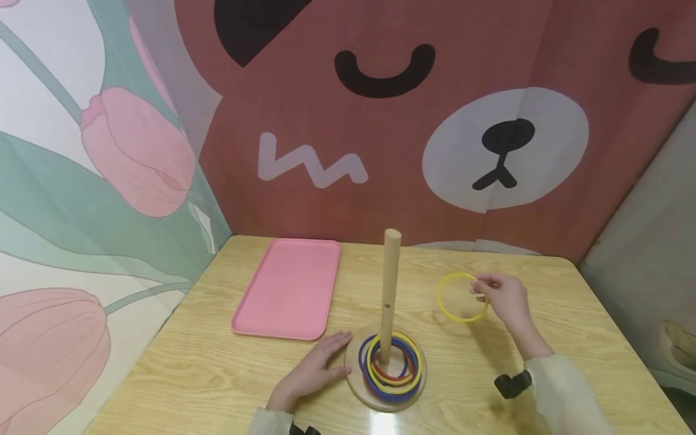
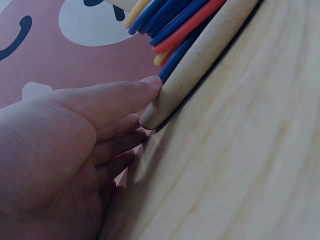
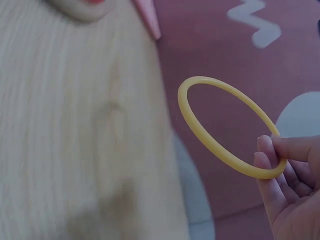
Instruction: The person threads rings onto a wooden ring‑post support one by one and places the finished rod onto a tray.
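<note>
My right hand (image 1: 504, 297) pinches a yellow ring (image 1: 457, 320) by its right side, held up above the table to the right of the peg. In the right wrist view the same yellow ring (image 3: 205, 137) tilts between thumb and fingertips. A tall wooden peg (image 1: 389, 278) stands on a round wooden base (image 1: 356, 386). Around the peg's foot lies a loose stack of blue, yellow and red rings (image 1: 393, 396). My left hand (image 1: 315, 368) touches the left edge of the base, its fingers extended. In the left wrist view its thumb (image 2: 125, 97) rests against the base's rim (image 2: 185, 80).
A pink tray (image 1: 288, 290) lies at the back left of the wooden table (image 1: 185, 374). Behind the table hangs a cloth (image 1: 304, 217) printed with a bear. A flower-patterned cloth (image 1: 54, 241) covers the left side, and a grey wall (image 1: 641, 229) is on the right.
</note>
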